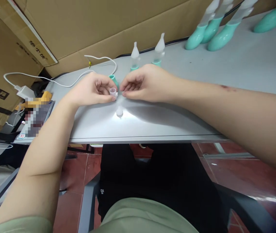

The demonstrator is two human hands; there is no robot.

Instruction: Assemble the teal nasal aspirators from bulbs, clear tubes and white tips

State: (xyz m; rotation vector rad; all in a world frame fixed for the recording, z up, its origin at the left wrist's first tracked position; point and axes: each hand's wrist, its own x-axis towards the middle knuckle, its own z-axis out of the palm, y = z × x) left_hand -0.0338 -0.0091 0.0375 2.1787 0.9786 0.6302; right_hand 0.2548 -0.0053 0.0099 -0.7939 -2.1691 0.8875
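Observation:
My left hand pinches a small clear plastic cup-like piece with a short side spout, its round mouth facing up. Close to its right is my right hand, thumb and fingertips together near the spout; whatever they grip is too small to name. Just behind the clear piece, a teal rubber bulb shows its open neck, the rest hidden by my fingers. A small white cap-like tip rests on the table in front of both hands.
Two assembled nasal aspirators, one on the left and one on the right, stand behind my right hand. Several more teal-bulbed aspirators lean at the back right. A white cable, a phone and cardboard border the grey table.

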